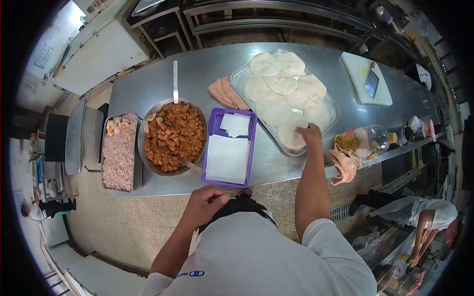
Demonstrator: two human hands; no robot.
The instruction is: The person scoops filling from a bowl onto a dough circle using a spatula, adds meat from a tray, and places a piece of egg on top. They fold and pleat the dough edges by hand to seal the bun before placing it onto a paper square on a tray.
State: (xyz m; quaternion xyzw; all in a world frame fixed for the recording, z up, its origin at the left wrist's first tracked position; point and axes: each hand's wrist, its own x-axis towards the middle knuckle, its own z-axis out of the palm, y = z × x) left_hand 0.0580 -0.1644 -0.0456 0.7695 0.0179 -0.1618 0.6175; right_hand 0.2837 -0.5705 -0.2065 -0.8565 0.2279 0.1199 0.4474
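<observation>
My right hand [310,134] is at the near end of a metal tray [334,114], its fingers pinching the edge of a flat pale dough round [290,135]. Several more thin dough rounds [281,83] overlap across the tray. My left hand [205,201] hangs in front of the table's near edge, fingers curled in with nothing visible in them. Just beyond it stands a purple tray [253,163] holding white paper sheets [227,159] and smaller white pieces [235,124].
On the steel table [197,74] are a bowl of reddish-brown filling [175,133], a pan of pinkish minced mixture [119,153], cloths [227,92], oil bottles [365,140], and a cutting board [358,74] with a cleaver [372,83]. Another person [424,212] bends at the right.
</observation>
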